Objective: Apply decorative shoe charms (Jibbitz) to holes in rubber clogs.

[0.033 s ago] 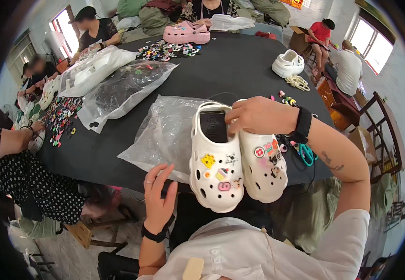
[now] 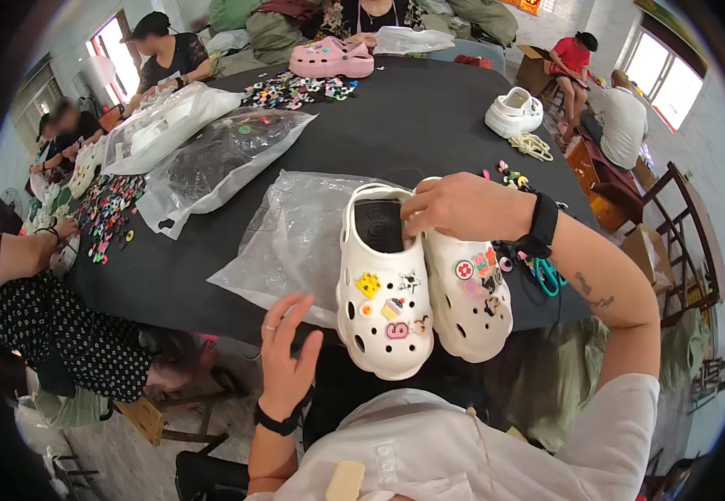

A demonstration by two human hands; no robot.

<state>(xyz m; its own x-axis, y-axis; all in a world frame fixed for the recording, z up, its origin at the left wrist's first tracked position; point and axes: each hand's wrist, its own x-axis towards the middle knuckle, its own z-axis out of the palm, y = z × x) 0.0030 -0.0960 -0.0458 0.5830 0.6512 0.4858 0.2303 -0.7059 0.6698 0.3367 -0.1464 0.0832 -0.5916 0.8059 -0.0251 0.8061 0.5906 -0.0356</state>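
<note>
right hand (image 2: 462,204) is gripping the heel ends of a pair of white clogs (image 2: 416,284), fingers (image 2: 416,219) curled and pressing into the opening of the left-side clog. clogs are sitting side by side at the near edge of the black table (image 2: 412,117), toes pointing toward the person, coloured charms (image 2: 387,305) studding both uppers. left hand (image 2: 285,355) is hovering off the table edge, fingers spread, holding nothing, just beside the clear plastic bag (image 2: 295,238) lying under the clogs. teal scissors (image 2: 548,274) are lying right of the pair. further back: pink clogs (image 2: 333,58), another white clog (image 2: 514,111), loose charm piles (image 2: 295,88).
</note>
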